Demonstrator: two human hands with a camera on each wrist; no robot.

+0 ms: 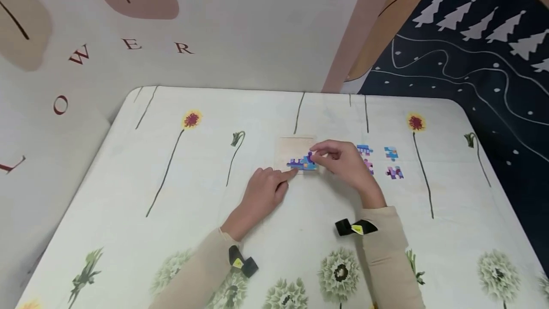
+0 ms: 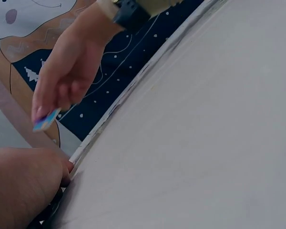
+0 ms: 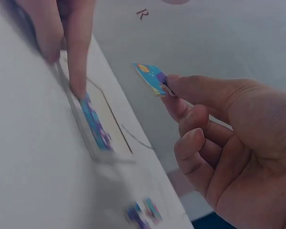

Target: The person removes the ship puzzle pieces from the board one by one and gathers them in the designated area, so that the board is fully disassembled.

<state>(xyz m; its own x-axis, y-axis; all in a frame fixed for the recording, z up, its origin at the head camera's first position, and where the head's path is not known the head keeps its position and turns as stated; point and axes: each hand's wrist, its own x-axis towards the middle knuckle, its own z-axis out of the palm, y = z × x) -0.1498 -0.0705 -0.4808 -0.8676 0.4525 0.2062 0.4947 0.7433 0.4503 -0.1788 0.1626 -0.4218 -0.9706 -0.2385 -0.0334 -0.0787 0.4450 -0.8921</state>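
Note:
My right hand pinches a blue jigsaw piece with purple and orange marks between thumb and index finger. It holds the piece raised over the right part of a small pale puzzle tray. Along the tray's near edge lies a row of joined blue and purple puzzle pieces. The left hand reaches in from the near left, its index finger stretched out and its tip pressing on the left part of that row. In the left wrist view, the left hand's own fingertips are mostly hidden.
Several loose jigsaw pieces lie on the table right of the tray, some partly hidden behind the right hand. The white tablecloth has printed flowers. A wall with lettering stands behind the table, and a dark patterned cloth hangs at the right.

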